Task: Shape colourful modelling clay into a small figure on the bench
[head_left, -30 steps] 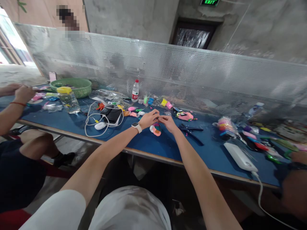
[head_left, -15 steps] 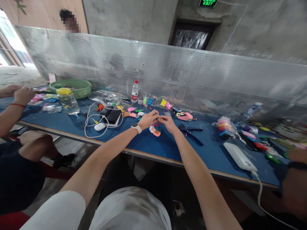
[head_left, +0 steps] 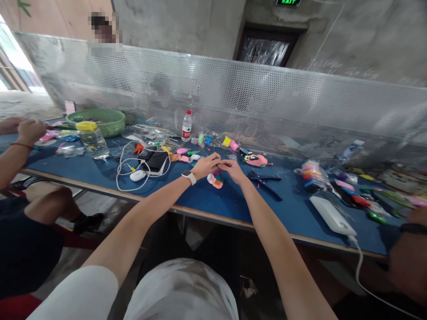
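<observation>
Matt blue table top (head_left: pixel 230 206) with pale wood edge, shiny perforated metal screen (head_left: pixel 267 106), clear plastic bottle (head_left: pixel 186 126), glossy white plastic power bank (head_left: pixel 328 215), soft matt coloured clay piece (head_left: pixel 216 179), rough concrete wall (head_left: pixel 187 24)

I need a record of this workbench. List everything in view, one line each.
table: one, blue top, across the view
perforated screen: one, silver, behind the table
clay piece: one, pink with mixed colours, under the hands
clay figure: one, pink, right of the hands
pliers: one, dark, right of the hands
water bottle: one, clear with red cap, by the screen
basin: one, green, far left
jar: one, clear with yellow lid, left
power bank: one, white, right
co-worker's hand: one, far left
left hand: fingertips pinched against the right
right hand: fingertips meet the left, over the clay piece
</observation>
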The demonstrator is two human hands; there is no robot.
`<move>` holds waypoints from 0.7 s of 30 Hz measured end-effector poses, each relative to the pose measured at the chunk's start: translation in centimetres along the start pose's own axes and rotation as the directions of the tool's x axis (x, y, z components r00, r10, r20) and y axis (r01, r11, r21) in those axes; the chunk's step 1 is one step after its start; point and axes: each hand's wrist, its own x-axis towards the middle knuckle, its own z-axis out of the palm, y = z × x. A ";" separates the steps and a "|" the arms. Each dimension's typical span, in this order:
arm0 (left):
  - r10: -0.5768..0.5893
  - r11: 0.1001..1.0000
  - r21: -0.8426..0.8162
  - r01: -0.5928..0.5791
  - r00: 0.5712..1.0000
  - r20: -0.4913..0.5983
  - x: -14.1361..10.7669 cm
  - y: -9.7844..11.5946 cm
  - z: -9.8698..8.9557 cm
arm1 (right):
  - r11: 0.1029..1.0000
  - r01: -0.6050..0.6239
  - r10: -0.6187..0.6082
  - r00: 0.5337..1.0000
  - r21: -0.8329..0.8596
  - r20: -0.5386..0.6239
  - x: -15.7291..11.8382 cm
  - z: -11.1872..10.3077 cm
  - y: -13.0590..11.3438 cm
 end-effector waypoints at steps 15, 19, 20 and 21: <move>-0.012 1.000 -0.004 0.012 1.000 0.003 0.0 0.0 0.0 | 0.999 -0.017 0.017 1.000 0.043 0.012 0.0 0.0 0.0; 0.011 1.000 -0.025 -0.010 1.000 0.021 0.1 -0.2 0.3 | 1.000 -0.006 0.005 1.000 0.026 0.010 0.1 -0.2 0.1; 0.010 1.000 -0.021 -0.009 1.000 0.022 0.1 -0.2 0.4 | 1.000 -0.001 0.001 1.000 0.014 0.009 0.1 -0.3 0.2; 0.005 1.000 -0.015 -0.005 1.000 0.022 0.1 -0.2 0.5 | 1.000 0.004 -0.004 1.000 0.005 0.009 0.1 -0.3 0.2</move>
